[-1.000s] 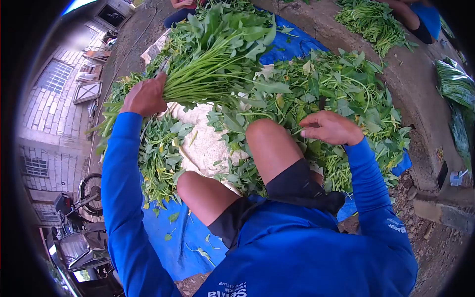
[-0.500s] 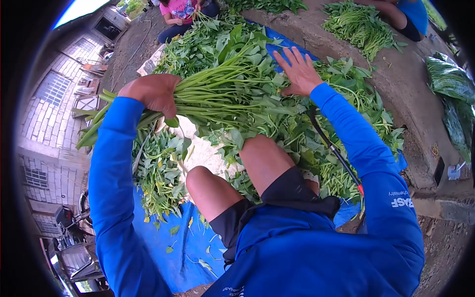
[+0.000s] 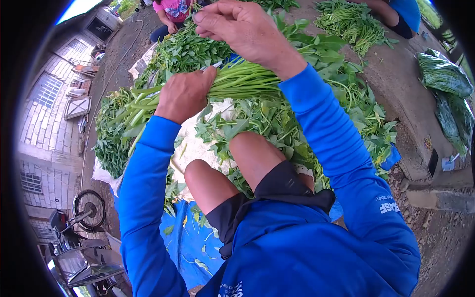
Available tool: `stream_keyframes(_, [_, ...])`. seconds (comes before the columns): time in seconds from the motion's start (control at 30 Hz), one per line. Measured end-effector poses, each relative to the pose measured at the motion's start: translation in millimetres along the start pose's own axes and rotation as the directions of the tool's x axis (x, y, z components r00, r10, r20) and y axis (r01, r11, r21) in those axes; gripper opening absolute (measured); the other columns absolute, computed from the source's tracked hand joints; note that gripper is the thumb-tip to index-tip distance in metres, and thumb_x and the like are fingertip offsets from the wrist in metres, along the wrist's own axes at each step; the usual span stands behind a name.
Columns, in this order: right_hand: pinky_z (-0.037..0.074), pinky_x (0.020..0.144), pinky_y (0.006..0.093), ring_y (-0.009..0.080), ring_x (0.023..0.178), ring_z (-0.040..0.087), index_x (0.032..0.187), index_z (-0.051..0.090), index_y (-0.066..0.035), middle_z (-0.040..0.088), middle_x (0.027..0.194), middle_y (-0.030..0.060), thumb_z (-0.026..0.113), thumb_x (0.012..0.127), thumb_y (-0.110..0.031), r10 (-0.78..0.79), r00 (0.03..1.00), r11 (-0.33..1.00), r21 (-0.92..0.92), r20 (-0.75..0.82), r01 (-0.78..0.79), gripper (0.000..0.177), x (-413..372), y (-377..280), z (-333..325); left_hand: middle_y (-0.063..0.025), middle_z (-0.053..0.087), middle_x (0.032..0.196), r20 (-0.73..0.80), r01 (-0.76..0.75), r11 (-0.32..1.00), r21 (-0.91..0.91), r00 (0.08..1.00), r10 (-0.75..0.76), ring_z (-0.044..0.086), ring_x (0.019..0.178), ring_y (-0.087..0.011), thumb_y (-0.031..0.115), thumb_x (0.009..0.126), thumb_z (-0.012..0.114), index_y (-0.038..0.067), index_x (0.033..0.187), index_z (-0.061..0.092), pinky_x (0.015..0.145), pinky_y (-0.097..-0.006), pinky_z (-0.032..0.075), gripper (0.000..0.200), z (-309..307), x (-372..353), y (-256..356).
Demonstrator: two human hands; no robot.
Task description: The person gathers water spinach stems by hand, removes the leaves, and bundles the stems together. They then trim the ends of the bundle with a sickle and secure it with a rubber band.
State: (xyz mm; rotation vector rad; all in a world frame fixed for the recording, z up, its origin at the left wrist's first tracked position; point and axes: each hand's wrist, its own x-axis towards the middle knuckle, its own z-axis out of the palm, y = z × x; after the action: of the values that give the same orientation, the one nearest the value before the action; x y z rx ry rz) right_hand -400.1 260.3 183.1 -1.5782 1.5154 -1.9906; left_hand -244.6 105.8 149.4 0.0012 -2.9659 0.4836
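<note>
My left hand (image 3: 183, 96) is closed around the stalks of a large bunch of leafy greens (image 3: 242, 81), held sideways above my knees. Its thick cut ends stick out to the left; the leaves spread to the right, partly behind my right arm. My right hand (image 3: 242, 32) is raised just above the bunch with its fingers curled together. Whether those fingers pinch something thin cannot be made out. A small pale bit shows by my left thumb.
Heaps of loose greens (image 3: 361, 111) surround me on a blue tarp (image 3: 190, 242) and a pale sack (image 3: 190, 143). Another person (image 3: 170, 12) sits ahead, and one more (image 3: 403, 17) at the upper right. Plastic-wrapped greens (image 3: 445, 74) lie at right; a motorcycle (image 3: 81, 232) stands at left.
My left hand has moved right with the bunch. My right hand has left the leaves on the right, moved up and left over the bunch, and its spread fingers have curled.
</note>
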Motion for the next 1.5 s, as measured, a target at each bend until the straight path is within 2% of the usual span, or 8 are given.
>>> stream_keyframes(0.2, [0.049,0.074,0.0577,0.0472,0.082,0.064,0.079,0.065,-0.001,0.066,0.083,0.0249,0.056,0.110,-0.045,0.198,0.959,0.767,-0.642,0.203,-0.022,0.054,-114.3,43.4,76.9,-0.0032,0.060,0.090,-0.136,0.046,0.997,0.061,0.990,-0.037,0.067,0.083,-0.0222,0.014,0.095,0.064,0.013,0.134,0.061,0.071,-0.0382,0.050,0.038,48.9,-125.3,78.2])
stream_keyframes(0.4, [0.051,0.087,0.0473,0.0348,0.098,0.068,0.105,0.071,-0.004,0.073,0.103,0.0124,0.068,0.103,-0.029,0.119,0.944,0.755,-0.645,0.309,0.116,0.025,-256.8,80.8,136.3,-0.0103,0.064,0.110,-0.045,0.282,0.958,-0.050,0.958,-0.284,0.064,0.100,-0.0283,0.021,0.096,0.067,0.009,0.135,0.061,0.090,-0.0418,0.053,0.042,109.7,-230.1,150.3])
stream_keyframes(0.73, [0.044,0.097,0.0459,0.0311,0.116,0.058,0.131,0.069,-0.002,0.063,0.125,0.0121,0.076,0.094,-0.030,0.481,0.705,0.642,-0.757,0.521,0.122,0.047,-251.6,14.0,135.4,-0.0266,0.050,0.157,0.362,0.532,0.663,-0.527,0.846,-0.391,0.049,0.145,-0.0454,0.035,0.087,0.084,0.003,0.158,0.051,0.121,-0.0537,0.040,0.084,40.2,-256.8,177.0])
stream_keyframes(0.9, [0.045,0.098,0.0478,0.0324,0.115,0.060,0.128,0.070,-0.002,0.066,0.125,0.0139,0.081,0.091,-0.031,0.415,0.724,0.693,-0.707,0.551,0.141,0.048,-255.4,4.7,122.7,-0.0193,0.071,0.132,0.384,0.637,0.263,-0.724,0.690,-0.614,0.061,0.131,-0.0429,0.031,0.084,0.090,-0.002,0.122,0.076,0.114,-0.0498,0.045,0.052,39.4,-263.6,167.0])
stream_keyframes(1.03, [0.047,0.095,0.0456,0.0304,0.111,0.061,0.130,0.071,-0.001,0.068,0.121,0.0136,0.079,0.091,-0.025,0.395,0.699,0.737,-0.660,0.596,0.146,0.046,-264.7,-8.9,113.0,-0.0174,0.072,0.107,0.270,0.738,0.588,-0.330,0.671,-0.691,0.064,0.105,-0.0383,0.043,0.082,0.090,0.001,0.117,0.078,0.093,-0.0497,0.048,0.055,29.2,-253.8,140.2])
stream_keyframes(1.13, [0.049,0.090,0.0423,0.0288,0.109,0.062,0.129,0.072,-0.002,0.068,0.119,0.0121,0.079,0.091,-0.022,0.393,0.680,0.764,-0.632,0.619,0.134,0.043,-266.0,-15.2,107.5,-0.0163,0.072,0.104,0.502,0.796,0.538,-0.279,0.598,-0.625,0.064,0.105,-0.0386,0.046,0.082,0.089,0.003,0.113,0.079,0.092,-0.0522,0.047,0.054,48.7,-244.0,128.4])
stream_keyframes(1.4, [0.051,0.097,0.0458,0.0326,0.119,0.063,0.136,0.070,-0.005,0.067,0.131,0.0144,0.082,0.087,-0.019,0.537,0.571,0.752,-0.659,0.621,0.009,0.052,-255.8,-22.0,102.3,-0.0187,0.069,0.096,0.283,0.620,0.436,-0.652,0.733,-0.619,0.065,0.093,-0.0411,0.033,0.082,0.091,0.001,0.109,0.071,0.079,-0.0507,0.051,0.047,89.3,-244.1,132.3])
stream_keyframes(1.5, [0.049,0.107,0.0486,0.0342,0.131,0.060,0.147,0.064,-0.006,0.063,0.143,0.0172,0.077,0.090,-0.017,0.278,0.778,0.838,-0.538,0.564,0.091,0.059,-245.4,-15.1,128.9,-0.0186,0.069,0.099,0.227,0.517,0.504,-0.691,0.818,-0.528,0.064,0.092,-0.0410,0.022,0.085,0.086,0.002,0.108,0.073,0.079,-0.0491,0.051,0.033,95.9,-252.5,138.6])
